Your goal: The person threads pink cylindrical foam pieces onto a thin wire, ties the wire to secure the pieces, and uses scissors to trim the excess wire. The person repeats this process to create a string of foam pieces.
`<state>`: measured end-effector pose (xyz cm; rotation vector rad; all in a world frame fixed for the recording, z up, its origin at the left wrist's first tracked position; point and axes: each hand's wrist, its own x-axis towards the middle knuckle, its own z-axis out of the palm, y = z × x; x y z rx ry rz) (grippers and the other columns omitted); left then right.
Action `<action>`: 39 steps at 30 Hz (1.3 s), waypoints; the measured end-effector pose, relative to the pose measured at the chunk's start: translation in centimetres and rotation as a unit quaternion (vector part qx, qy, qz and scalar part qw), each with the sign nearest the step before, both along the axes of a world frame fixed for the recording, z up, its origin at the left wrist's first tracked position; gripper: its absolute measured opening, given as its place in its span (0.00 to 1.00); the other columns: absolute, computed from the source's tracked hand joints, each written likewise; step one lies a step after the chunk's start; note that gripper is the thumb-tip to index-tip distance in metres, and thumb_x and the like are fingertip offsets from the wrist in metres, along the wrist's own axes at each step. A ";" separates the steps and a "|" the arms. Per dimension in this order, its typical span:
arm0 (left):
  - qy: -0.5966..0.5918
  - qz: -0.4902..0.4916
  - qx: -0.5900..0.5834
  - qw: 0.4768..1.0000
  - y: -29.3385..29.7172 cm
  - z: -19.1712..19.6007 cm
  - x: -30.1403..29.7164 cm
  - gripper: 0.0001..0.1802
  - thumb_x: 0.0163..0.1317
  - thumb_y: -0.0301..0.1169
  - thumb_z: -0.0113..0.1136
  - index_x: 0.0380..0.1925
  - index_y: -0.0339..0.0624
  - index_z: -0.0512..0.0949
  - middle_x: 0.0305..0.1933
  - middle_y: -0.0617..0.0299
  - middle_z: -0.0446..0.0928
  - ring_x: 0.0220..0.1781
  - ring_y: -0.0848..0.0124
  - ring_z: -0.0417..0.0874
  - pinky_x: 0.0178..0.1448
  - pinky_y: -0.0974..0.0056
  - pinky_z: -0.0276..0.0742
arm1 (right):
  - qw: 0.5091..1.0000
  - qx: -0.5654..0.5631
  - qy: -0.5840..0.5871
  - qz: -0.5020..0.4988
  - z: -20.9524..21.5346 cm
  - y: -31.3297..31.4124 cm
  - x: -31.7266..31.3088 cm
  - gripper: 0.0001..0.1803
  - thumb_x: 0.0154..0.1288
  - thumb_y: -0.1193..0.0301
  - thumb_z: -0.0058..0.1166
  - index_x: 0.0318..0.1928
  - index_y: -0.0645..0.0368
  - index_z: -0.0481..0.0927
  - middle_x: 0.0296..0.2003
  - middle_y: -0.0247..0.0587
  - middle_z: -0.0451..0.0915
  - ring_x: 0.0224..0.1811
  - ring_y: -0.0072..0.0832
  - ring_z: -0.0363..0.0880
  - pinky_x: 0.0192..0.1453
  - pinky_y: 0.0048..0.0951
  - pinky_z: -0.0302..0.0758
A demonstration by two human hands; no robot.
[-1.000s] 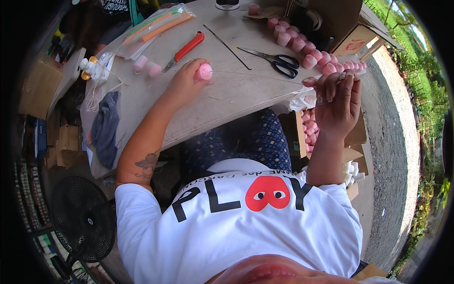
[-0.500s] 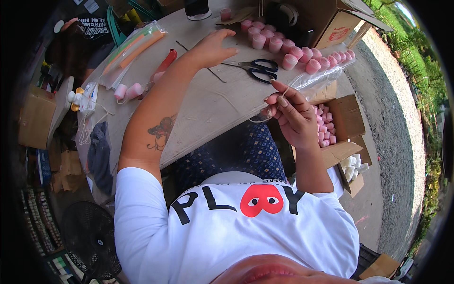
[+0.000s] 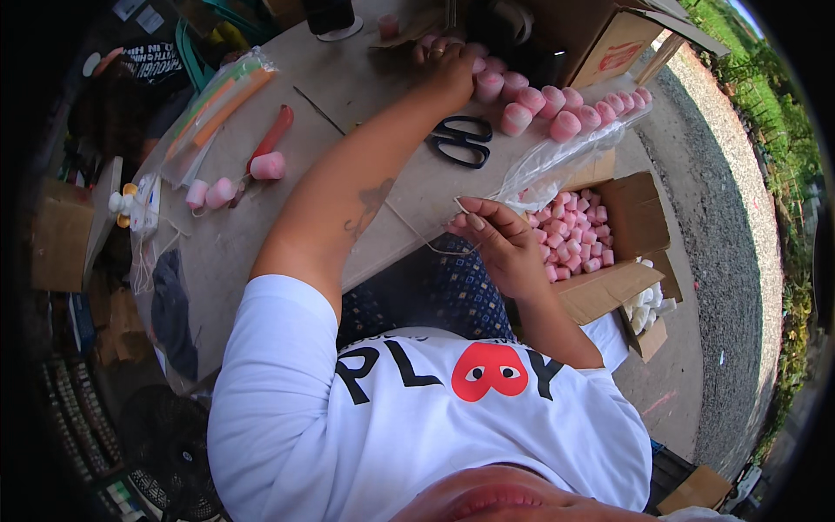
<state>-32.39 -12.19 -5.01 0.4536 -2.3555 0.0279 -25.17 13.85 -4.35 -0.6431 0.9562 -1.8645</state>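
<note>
My left hand (image 3: pixel 446 73) reaches across the table among the far pink foam-like cylinders (image 3: pixel 489 86), covering part of their row. Its fingers are partly hidden, so whether it grips a cylinder is unclear. Near the table's front edge, my right hand (image 3: pixel 492 228) is closed in a pinch on a thin pale string (image 3: pixel 416 231). The string loops to the left from its fingertips. Between my hands lie dark-handled scissors (image 3: pixel 460 141), their blades mostly behind my left forearm.
On the left are a red-handled tool (image 3: pixel 271 137), strung pink cylinders (image 3: pixel 221 192) and a plastic packet of coloured strips (image 3: pixel 223 104). An open cardboard box (image 3: pixel 639 213) of pink pieces stands right of the table. Another carton (image 3: pixel 613 50) sits at the back right.
My left hand has moved right and farther away, from above the scissors to the pink cylinders. My right hand has come lower and left, still pinching the string. The view has shifted slightly.
</note>
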 end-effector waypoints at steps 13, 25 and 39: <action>0.269 -0.273 0.764 0.519 3.3 8.3 15.8 0.19 0.70 0.39 0.50 0.48 0.32 0.70 0.50 0.47 0.75 0.52 0.61 0.80 0.58 0.63 0.78 | 0.973 -0.051 0.176 -0.140 3.2 -1.9 0.6 0.04 0.66 0.79 0.55 0.40 0.65 0.76 0.40 0.39 0.80 0.44 0.21 0.78 0.49 0.20 0.73; 0.347 -0.275 0.785 0.433 10.5 7.8 29.6 0.19 0.72 0.43 0.44 0.48 0.38 0.70 0.48 0.52 0.77 0.53 0.63 0.79 0.61 0.59 0.76 | 0.850 -0.175 0.475 -0.144 7.1 -6.0 9.0 0.08 0.55 0.83 0.61 0.35 0.63 0.76 0.47 0.48 0.76 0.48 0.34 0.80 0.49 0.28 0.77; 0.359 -0.296 0.770 0.436 11.3 7.6 31.0 0.19 0.71 0.43 0.48 0.47 0.36 0.72 0.47 0.54 0.78 0.51 0.65 0.80 0.62 0.59 0.75 | 0.825 -0.147 0.525 -0.146 8.1 -5.2 10.5 0.08 0.54 0.83 0.61 0.34 0.62 0.77 0.45 0.47 0.78 0.47 0.35 0.81 0.49 0.29 0.77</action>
